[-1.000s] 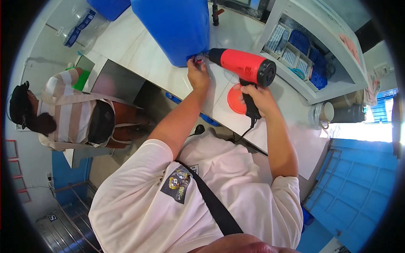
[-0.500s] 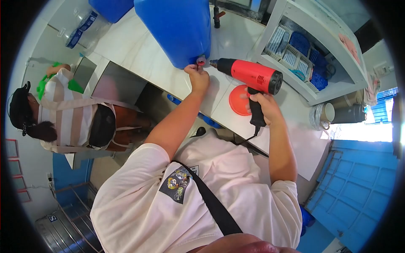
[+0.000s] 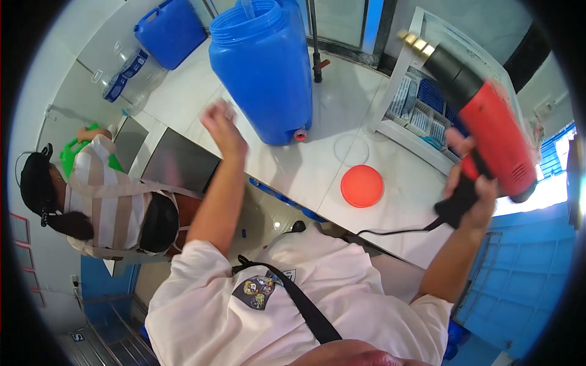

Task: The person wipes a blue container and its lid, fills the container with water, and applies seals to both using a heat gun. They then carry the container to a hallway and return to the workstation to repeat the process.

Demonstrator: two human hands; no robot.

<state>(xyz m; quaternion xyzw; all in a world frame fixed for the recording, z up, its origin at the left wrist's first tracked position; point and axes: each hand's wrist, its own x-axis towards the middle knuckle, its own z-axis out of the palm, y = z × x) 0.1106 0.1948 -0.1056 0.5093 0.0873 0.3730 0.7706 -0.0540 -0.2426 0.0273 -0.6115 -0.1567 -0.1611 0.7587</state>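
My right hand (image 3: 470,189) is wrapped around the black handle of a red heat gun (image 3: 497,131), raised at the right with its metal nozzle pointing up and left. Motion blurs the heat gun somewhat. Left of the large blue water container (image 3: 262,79), my left hand (image 3: 224,131) is lifted off the counter, fingers loosely apart and slightly blurred, with nothing visible in them. The container stands upright with its wide mouth uncovered; something clear reaches into it from above. Low on its front is a short spout (image 3: 300,135) with a reddish end.
A red round lid (image 3: 362,186) and a clear ring (image 3: 351,150) lie on the white counter (image 3: 305,183). At right stands a cabinet (image 3: 390,125) with baskets. A blue jug (image 3: 171,36) and clear bottles (image 3: 131,76) are at left, near a person (image 3: 110,201) holding something green.
My left hand has left the spout and moved left and up. The heat gun has swung away to the right and tilted upward. More of the container's top shows.
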